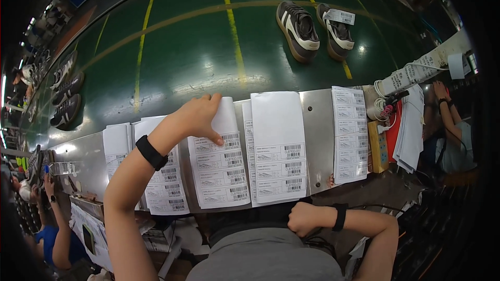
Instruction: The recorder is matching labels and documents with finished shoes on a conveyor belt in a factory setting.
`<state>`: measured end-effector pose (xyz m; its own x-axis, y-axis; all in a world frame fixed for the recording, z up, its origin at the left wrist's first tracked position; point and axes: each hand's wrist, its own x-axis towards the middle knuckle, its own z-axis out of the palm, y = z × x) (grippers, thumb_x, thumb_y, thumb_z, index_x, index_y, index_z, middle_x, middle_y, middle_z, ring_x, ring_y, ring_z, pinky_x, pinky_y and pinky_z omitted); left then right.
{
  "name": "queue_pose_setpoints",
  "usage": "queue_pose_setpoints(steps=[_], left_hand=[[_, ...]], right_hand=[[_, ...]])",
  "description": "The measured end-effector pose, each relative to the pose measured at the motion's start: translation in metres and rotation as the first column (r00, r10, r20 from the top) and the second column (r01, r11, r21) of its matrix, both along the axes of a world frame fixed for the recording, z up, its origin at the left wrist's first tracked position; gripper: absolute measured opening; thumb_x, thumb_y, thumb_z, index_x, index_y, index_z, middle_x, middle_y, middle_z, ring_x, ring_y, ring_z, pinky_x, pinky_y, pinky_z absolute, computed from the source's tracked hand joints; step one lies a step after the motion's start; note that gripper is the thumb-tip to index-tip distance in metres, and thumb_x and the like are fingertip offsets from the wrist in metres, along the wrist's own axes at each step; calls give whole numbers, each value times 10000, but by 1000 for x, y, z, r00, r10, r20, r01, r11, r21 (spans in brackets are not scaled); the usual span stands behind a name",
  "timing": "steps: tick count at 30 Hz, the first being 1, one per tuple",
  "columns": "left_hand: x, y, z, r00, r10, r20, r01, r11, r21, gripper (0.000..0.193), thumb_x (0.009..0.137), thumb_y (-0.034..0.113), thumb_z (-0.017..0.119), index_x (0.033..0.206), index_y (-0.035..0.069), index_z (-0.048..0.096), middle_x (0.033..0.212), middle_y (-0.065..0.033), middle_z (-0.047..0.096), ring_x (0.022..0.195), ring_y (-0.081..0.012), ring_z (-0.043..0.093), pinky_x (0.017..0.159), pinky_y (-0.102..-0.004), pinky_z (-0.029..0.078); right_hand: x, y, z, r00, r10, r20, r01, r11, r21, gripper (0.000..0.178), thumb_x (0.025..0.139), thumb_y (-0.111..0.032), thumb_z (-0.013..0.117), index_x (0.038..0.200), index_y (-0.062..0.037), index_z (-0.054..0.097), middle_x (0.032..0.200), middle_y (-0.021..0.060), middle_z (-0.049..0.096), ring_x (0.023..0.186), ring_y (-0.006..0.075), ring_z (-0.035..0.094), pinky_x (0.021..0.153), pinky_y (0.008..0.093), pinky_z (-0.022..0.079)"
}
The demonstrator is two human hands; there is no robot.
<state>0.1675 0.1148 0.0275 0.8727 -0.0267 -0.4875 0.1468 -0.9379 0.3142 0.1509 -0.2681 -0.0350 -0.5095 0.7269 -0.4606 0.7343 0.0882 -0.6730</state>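
My left hand [197, 119] rests over a label sheet [219, 177], thumb and fingers spread wide apart. The thumb touches the printed labels, while the fingers reach along the blank upper part. This sheet carries rows of barcodes and small shoe drawings. Just right of it lies another label sheet [277, 125], blank on top and printed below. Close to my body, beyond the bench's near edge, my right hand [311, 218] is curled into a fist; whatever it may hold is hidden. More label sheets [165, 192] lie partly under my left forearm.
Beyond the metal ledge [319, 140] runs a green belt [182, 62] with yellow lines. Dark shoes [299, 31] with white stripes stand on it, and more shoes [66, 110] are at left. A label strip [350, 135], a power strip [378, 145] and cables lie right. Co-workers sit at both sides.
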Motion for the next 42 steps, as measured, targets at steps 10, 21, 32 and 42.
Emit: queue_pose_setpoints(steps=[10,21,32,42], left_hand=[[-30,-15,8,991,-37,131,37,999,6,1149,520,348,925,1442,27,320,1448,-277,368,1339,-457,376,1060,-506,404],[-85,-88,36,999,1,44,-9,985,174,1122,627,491,855,1492,52,292,1514,-381,140,1334,-645,225,913,-740,377],[-85,-86,19,999,-47,16,44,984,174,1259,493,490,908,1478,-1,297,1496,-430,112,1311,-684,205,1007,-642,374],[-58,-153,215,672,-392,628,730,209,-651,358,792,43,607,1149,9,601,1069,-152,605,939,-316,622,800,-382,517]], right_hand=[[0,-4,-6,1000,-27,-8,27,1000,-2,194,570,-248,647,623,-67,692,624,161,653,633,359,670,568,430,530],[5,-2,-4,1000,-18,-10,18,1000,22,190,585,-244,638,624,-66,691,622,164,648,630,364,665,564,437,526],[-4,-8,-21,992,-123,-38,128,978,166,248,545,-275,688,597,-34,661,652,198,650,689,406,660,613,484,522],[-5,-10,-32,993,-114,34,105,976,193,312,549,-339,700,589,-31,664,626,194,643,643,406,644,570,478,500]])
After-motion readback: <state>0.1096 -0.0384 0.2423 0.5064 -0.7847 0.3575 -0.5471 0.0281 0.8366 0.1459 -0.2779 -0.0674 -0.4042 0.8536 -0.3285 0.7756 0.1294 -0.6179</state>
